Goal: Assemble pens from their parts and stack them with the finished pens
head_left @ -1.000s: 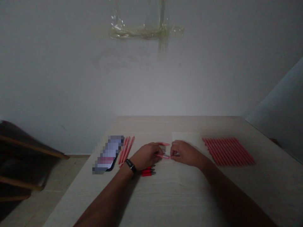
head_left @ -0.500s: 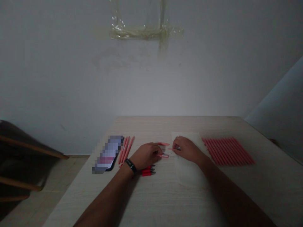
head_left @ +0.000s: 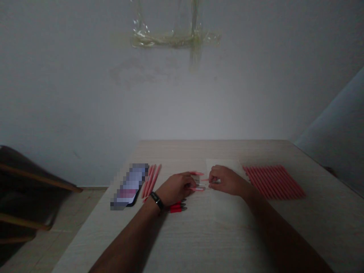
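The left hand (head_left: 176, 188) curls closed on two pink plastic tubes (head_left: 196, 188), while the right hand (head_left: 224, 180) pinches a small pale piece (head_left: 215, 181) just beside them

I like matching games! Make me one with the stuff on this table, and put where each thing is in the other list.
Things:
1. black wristband
2. long row of pink sticks
3. small red pieces
4. white paper sheet

Places:
A. under the right hand
B. around the left wrist
C. on the table, right of the paper
D. beside the left hand

Pairs: 1-B, 2-C, 3-D, 4-A
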Available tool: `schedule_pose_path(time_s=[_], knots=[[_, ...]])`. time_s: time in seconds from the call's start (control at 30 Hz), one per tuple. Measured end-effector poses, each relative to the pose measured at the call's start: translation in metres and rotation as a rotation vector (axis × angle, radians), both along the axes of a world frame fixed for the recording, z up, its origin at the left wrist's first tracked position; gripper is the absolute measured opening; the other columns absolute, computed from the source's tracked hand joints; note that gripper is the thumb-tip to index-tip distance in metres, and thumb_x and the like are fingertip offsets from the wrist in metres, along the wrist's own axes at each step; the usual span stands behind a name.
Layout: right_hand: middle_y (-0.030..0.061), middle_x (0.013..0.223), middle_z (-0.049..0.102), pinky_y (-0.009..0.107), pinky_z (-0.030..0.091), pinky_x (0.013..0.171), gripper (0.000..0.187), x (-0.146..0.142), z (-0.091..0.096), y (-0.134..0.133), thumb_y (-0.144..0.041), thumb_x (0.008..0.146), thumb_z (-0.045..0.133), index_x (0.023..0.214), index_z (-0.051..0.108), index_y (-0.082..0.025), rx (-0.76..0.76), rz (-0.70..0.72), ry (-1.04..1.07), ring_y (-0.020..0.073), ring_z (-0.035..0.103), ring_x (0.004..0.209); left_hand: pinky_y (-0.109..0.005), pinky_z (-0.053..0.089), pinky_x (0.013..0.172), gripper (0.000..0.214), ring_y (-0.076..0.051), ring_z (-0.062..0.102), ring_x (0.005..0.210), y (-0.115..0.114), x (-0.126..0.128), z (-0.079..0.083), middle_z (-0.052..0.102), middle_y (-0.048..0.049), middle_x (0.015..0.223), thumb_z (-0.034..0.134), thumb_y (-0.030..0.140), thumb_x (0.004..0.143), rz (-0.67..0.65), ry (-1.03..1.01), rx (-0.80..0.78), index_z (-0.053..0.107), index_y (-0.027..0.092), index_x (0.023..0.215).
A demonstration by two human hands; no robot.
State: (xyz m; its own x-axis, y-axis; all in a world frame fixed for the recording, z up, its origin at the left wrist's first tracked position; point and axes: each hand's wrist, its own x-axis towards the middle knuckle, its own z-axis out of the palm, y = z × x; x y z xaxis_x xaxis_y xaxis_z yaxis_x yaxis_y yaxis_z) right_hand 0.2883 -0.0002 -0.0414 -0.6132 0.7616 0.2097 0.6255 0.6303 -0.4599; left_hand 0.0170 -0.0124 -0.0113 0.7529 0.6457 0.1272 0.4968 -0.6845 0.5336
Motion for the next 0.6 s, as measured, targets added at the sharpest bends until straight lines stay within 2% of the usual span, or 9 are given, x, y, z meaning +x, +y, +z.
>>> schedule_pose_path(time_s=[0.13,0.23,0.37,0.6], knots=[[0.0008,0.084,0.063,0.027,0.037,0.072,0.009,-0.001,0.003,-0.003,-0.020,0.079,0.074,0.085,0.067,-0.020,-0.054,0.022,-0.063,0.0167,0.056,0.082,-0.029,0.046,0.089,0.011,-0.019,0.063,0.102,0.000,0.004,-0.004,0.071,-0.0039,0.101,0.061,0.018,0.091,-0.052,0.004,0.015,0.070,0.021,0.097],[0.0011,0.084,0.063,0.026,0.037,0.072,0.005,-0.005,0.004,-0.005,-0.017,0.079,0.070,0.083,0.068,-0.019,-0.062,0.026,-0.088,0.0164,0.056,0.081,-0.029,0.046,0.085,0.014,-0.019,0.063,0.094,-0.001,0.008,-0.008,0.071,-0.0042,0.101,0.067,0.018,0.086,-0.040,0.055,0.014,0.069,0.020,0.099],[0.0011,0.082,0.064,0.026,0.038,0.072,0.007,-0.006,0.006,-0.005,-0.014,0.078,0.068,0.081,0.067,-0.019,-0.047,0.021,-0.086,0.0166,0.056,0.081,-0.029,0.046,0.081,0.010,-0.020,0.063,0.091,0.000,0.011,-0.011,0.071,-0.0036,0.098,0.067,0.017,0.085,0.001,0.091,0.006,0.069,0.020,0.093],[0.0019,0.081,0.064,0.029,0.040,0.073,0.003,-0.001,0.011,-0.003,-0.017,0.084,0.066,0.082,0.066,-0.020,-0.002,-0.043,-0.043,0.0177,0.057,0.078,-0.032,0.047,0.094,0.009,-0.022,0.060,0.116,0.000,0.009,-0.012,0.071,-0.0053,0.108,0.063,0.018,0.088,0.042,0.030,-0.007,0.070,0.022,0.091]])
